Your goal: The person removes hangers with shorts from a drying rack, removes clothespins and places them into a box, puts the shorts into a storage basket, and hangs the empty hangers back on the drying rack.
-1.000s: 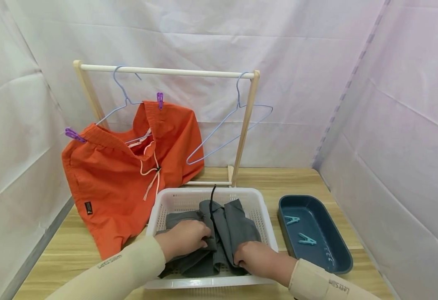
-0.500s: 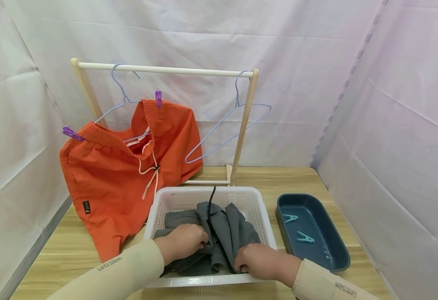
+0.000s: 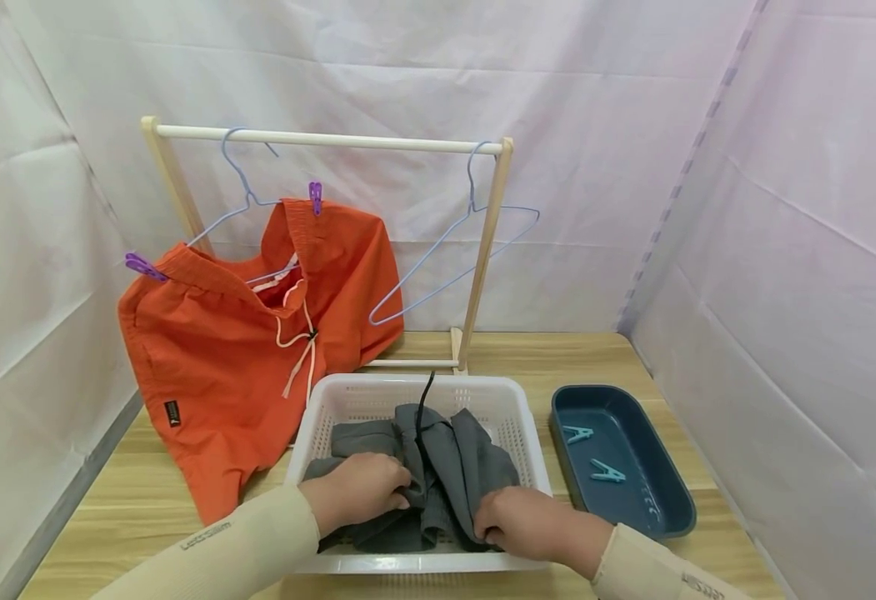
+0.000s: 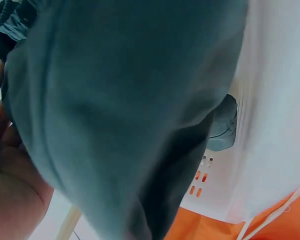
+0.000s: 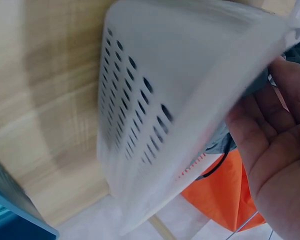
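Observation:
A crumpled grey garment (image 3: pixel 438 450) with a black drawstring (image 3: pixel 420 417) lies in the white plastic basket (image 3: pixel 422 563). My left hand (image 3: pixel 358 493) pinches its cloth at the left of the pile. At the basket's front right, my right hand (image 3: pixel 523 525) grips another part of the garment with curled fingers. In the left wrist view, grey cloth (image 4: pixel 120 100) fills the middle, beside the left hand (image 4: pixel 15 175). The right wrist view has the right hand (image 5: pixel 280 135) reaching over the basket rim (image 5: pixel 230 90); its fingertips are partly hidden there.
Behind the basket stands a wooden rack (image 3: pixel 332 142). Orange shorts (image 3: pixel 242 358) hang from it on a blue hanger (image 3: pixel 246 187) with purple clothespins (image 3: pixel 316 198). A bare blue hanger (image 3: pixel 453 225) hangs rightward. A dark blue tray (image 3: pixel 648 467) holds teal clothespins (image 3: pixel 607 472).
Both hands keep their hold on the grey garment. The right hand has shifted slightly right and the left slightly left, a little farther apart. The head view has tilted slightly.

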`<state>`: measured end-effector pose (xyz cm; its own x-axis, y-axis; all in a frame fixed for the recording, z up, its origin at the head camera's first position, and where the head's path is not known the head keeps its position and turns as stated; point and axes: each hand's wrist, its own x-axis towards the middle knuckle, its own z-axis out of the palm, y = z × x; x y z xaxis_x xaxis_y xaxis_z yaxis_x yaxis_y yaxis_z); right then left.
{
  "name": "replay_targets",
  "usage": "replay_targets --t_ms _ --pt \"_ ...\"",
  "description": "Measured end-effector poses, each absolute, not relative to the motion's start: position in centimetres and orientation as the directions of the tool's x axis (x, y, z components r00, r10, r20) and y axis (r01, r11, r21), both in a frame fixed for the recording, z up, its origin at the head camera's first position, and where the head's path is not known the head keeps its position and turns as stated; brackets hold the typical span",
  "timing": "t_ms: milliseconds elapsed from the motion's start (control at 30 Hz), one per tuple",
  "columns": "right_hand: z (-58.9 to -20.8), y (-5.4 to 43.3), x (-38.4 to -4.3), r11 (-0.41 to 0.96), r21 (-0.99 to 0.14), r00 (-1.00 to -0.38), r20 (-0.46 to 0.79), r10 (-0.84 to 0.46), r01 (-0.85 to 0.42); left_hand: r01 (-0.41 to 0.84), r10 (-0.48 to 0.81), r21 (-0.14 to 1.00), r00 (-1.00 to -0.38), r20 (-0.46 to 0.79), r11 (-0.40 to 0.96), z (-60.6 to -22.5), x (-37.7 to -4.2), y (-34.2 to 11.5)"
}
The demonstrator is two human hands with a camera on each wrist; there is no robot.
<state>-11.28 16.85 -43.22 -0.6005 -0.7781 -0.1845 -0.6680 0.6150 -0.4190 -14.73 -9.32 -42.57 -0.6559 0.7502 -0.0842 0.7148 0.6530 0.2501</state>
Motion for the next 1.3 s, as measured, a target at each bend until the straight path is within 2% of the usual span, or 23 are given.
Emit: replay_targets --t_ms 200,633,733,967,1067,1133,1200,1300 --pt "-43.9 17.3 -10.6 0.598 -0.436 -0.614 -0.121 -0.78 -0.673 0.691 0.742 0.294 -0.661 -0.116 0.661 -42.9 -13.8 -10.4" --pt "-44.5 17.7 -10.2 0.629 -0.406 -0.662 -0.077 -0.746 -0.662 0.706 0.747 0.265 -0.658 -0.097 0.656 -43.4 -12.9 -11.2" --pt "-45.0 18.1 -9.8 0.628 -0.396 -0.682 -0.007 -0.732 -0.67 0.72 0.744 0.236 -0.668 -0.017 0.652 -43.7 -12.1 -11.6" --pt "-46.1 18.7 -8.7 0.633 -0.328 -0.705 0.181 -0.686 -0.701 0.771 0.742 0.092 -0.632 0.224 0.63 -44.5 -10.8 -12.4" --pt "-45.9 18.9 -8.8 0.65 -0.309 -0.718 0.225 -0.659 -0.694 0.769 0.713 0.094 -0.624 0.32 0.632 -44.0 -10.7 -12.9" --pt "-45.6 19.1 -8.9 0.691 -0.296 -0.752 0.261 -0.605 -0.659 0.755 0.667 0.09 -0.622 0.409 0.649 -43.5 -10.8 -13.5" --pt "-45.1 19.4 -8.9 0.758 -0.297 -0.811 0.291 -0.508 -0.581 0.714 0.592 0.101 -0.643 0.486 0.693 -42.9 -11.0 -14.4" --pt "-44.3 20.2 -9.0 0.855 -0.34 -0.912 0.266 -0.312 -0.392 0.577 0.428 0.198 -0.757 0.493 0.793 -42.0 -11.1 -16.2"
